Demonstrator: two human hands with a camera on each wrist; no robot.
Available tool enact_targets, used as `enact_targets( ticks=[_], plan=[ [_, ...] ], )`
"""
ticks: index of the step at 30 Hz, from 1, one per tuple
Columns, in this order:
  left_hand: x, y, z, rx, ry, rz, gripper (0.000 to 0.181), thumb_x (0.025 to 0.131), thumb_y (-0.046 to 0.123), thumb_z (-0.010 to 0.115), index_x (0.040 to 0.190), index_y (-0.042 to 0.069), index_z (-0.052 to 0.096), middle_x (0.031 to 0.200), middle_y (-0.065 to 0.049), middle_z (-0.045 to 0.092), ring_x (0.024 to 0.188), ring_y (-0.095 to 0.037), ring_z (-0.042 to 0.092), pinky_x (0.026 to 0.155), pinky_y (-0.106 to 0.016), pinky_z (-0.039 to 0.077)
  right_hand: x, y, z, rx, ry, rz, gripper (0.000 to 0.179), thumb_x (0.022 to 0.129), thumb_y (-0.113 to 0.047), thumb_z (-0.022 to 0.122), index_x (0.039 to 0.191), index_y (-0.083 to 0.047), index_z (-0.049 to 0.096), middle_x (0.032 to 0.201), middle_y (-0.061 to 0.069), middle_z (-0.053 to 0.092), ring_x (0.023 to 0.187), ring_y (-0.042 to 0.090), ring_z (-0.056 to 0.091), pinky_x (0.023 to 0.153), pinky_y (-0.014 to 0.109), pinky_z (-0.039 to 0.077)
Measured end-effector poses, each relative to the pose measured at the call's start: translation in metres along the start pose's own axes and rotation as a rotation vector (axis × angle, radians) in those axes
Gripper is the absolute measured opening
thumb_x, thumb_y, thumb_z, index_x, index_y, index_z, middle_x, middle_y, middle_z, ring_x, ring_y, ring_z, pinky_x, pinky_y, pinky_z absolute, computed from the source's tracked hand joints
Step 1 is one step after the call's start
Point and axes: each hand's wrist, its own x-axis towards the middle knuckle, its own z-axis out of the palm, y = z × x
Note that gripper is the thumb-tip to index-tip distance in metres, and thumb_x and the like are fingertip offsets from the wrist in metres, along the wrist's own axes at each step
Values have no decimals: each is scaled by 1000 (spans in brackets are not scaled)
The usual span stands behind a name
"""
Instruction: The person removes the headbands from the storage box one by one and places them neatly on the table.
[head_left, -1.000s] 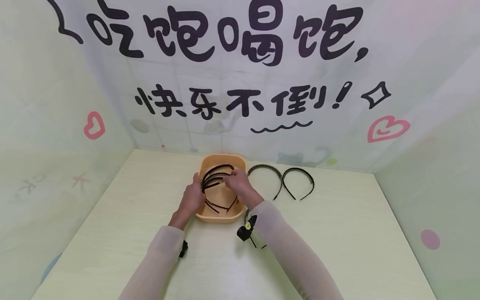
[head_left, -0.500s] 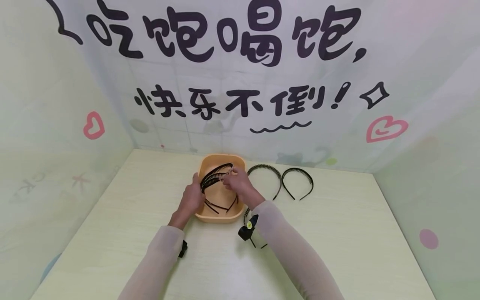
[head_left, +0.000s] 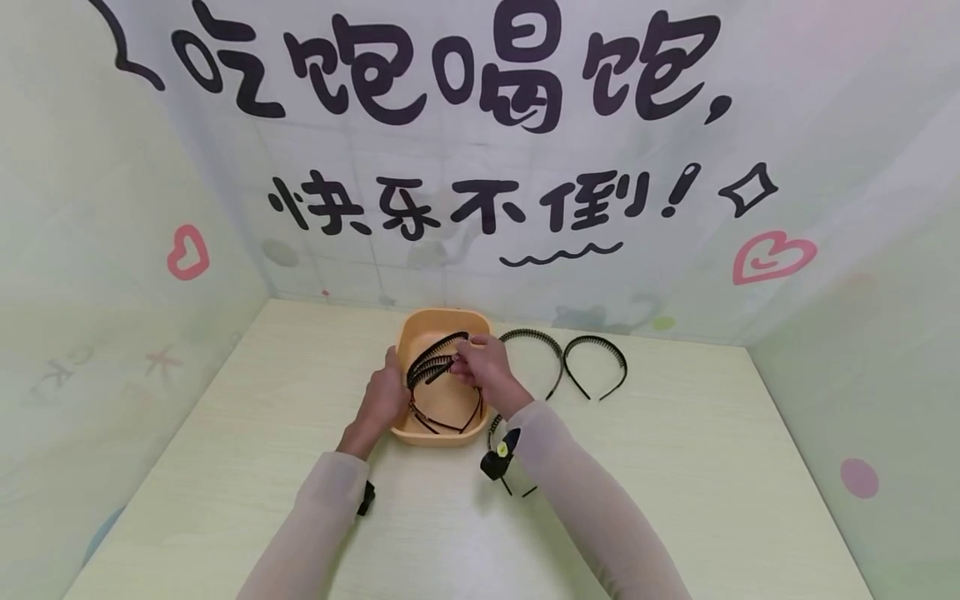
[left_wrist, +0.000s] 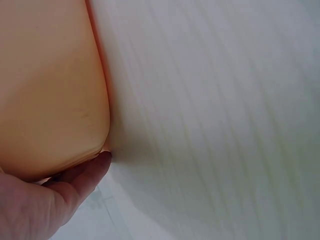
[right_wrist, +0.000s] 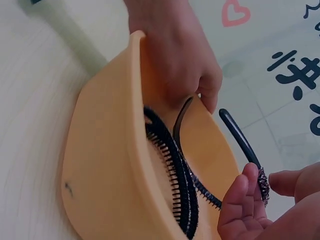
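Note:
An orange plastic basket (head_left: 442,438) stands near the back wall with several black toothed headbands (head_left: 438,343) inside. My left hand (head_left: 384,396) grips its left wall, fingers under the outside and thumb at the rim; the left wrist view has those fingers (left_wrist: 85,182) against the basket's lower edge. Over the basket's right side, my right hand (head_left: 483,365) pinches a black headband (right_wrist: 242,137). A glittery beaded section (right_wrist: 263,186) of it sits between thumb and fingers, and its smooth black end points up and away in the right wrist view.
Right of the basket, two toothed headbands lie on the table, a larger one (head_left: 553,342) and a smaller one (head_left: 618,354). A headband with a black bow (head_left: 493,464) lies in front, partly under the right sleeve. Printed cloth walls (head_left: 450,283) enclose the table.
My right hand has shifted slightly right, and the end of the pinched headband now stands apart from the others. Headbands in the basket have slid a little. My left hand stays put.

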Motion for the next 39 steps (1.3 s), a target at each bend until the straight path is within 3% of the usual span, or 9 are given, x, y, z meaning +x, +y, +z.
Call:
enact_targets(
  ticks=[3, 7, 12, 16, 21, 28, 33, 39],
  plan=[
    [0, 0, 0, -12, -9, -4, 74, 91, -9, 45, 155, -7, 7, 116, -41, 60, 91, -41, 69, 65, -39, 56, -3, 0, -2, -66, 31, -31, 51, 97, -13, 60, 142, 1, 44, 83, 13, 71, 53, 9, 62, 56, 26, 56],
    [0, -1, 1, -21, -18, -11, 74, 91, -10, 44, 155, -6, 6, 118, -42, 58, 88, -39, 70, 62, -36, 56, -5, 0, -3, -185, 66, -97, 44, 94, -8, 59, 136, -1, 51, 93, 25, 72, 57, 19, 69, 67, 40, 60],
    [0, -1, 2, -15, -17, -12, 75, 91, -10, 46, 155, -6, 7, 116, -41, 60, 84, -38, 71, 58, -33, 56, -6, 0, -7, -289, 99, -173, 37, 93, -6, 59, 130, -5, 58, 91, 26, 72, 63, 28, 72, 72, 49, 58],
    [0, -1, 2, -20, -27, -18, 77, 90, -11, 47, 155, -5, 6, 118, -41, 58, 86, -38, 71, 59, -32, 57, -8, -1, -16, -288, 76, -194, 37, 93, -4, 58, 130, -5, 58, 98, 28, 70, 65, 31, 72, 71, 50, 58],
    [1, -3, 2, -17, -22, -13, 76, 90, -10, 46, 155, -5, 6, 110, -40, 61, 76, -34, 70, 55, -31, 54, -10, -3, -33, -259, 40, -221, 38, 93, -3, 59, 131, -3, 57, 107, 29, 67, 60, 26, 71, 69, 48, 59],
    [2, -3, 2, 7, -8, -9, 75, 90, -9, 47, 154, -5, 9, 109, -39, 63, 81, -37, 70, 58, -35, 54, -17, -8, -57, -266, 5, -257, 44, 93, -2, 62, 137, -5, 55, 106, 27, 67, 57, 16, 68, 72, 50, 58],
    [0, -1, 1, 4, -5, -8, 75, 89, -10, 46, 154, -6, 10, 111, -40, 61, 83, -39, 69, 60, -37, 54, -23, -11, -75, -275, -4, -268, 50, 94, -3, 62, 142, -11, 53, 105, 24, 67, 59, 16, 69, 69, 45, 59],
    [-1, -1, 0, 6, 2, 3, 75, 88, -10, 47, 154, -6, 11, 110, -40, 62, 83, -39, 68, 60, -37, 53, -31, -8, -100, -283, -22, -238, 51, 96, -5, 60, 145, -15, 50, 105, 20, 69, 61, 17, 69, 73, 49, 59]
  ],
)
